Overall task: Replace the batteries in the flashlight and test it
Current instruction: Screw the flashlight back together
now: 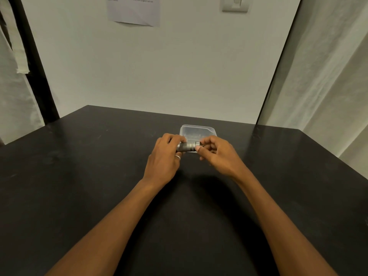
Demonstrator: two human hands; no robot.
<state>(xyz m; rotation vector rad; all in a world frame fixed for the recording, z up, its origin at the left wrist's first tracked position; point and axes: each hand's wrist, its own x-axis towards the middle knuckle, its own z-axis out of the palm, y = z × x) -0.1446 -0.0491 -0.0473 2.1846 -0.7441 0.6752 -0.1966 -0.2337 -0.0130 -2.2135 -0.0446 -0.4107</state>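
Far left, a pale cloth [14, 56] hangs beside a dark post [33, 62]. Black desk [79, 176] fills the lower frame, white wall behind it with a paper sheet [133, 10] taped up top and a light switch [235, 4] to its right. Left hand [166, 156], ring [177, 157] on one finger, has its grip closed around the left end of the flashlight [187, 147], a small grey metal cylinder held roughly level just above the desk at centre. Right hand [216, 154] pinches the flashlight's right end, thumb and forefinger closed on the tip; a small metal loop shows there, can't tell if it's a key ring or part of the cap. Just behind the hands a clear plastic container [199, 131] sits on the desk, contents too blurry to tell. Both bare forearms come in from the bottom edge. Far right, a light curtain [322, 76] hangs past the desk edge.
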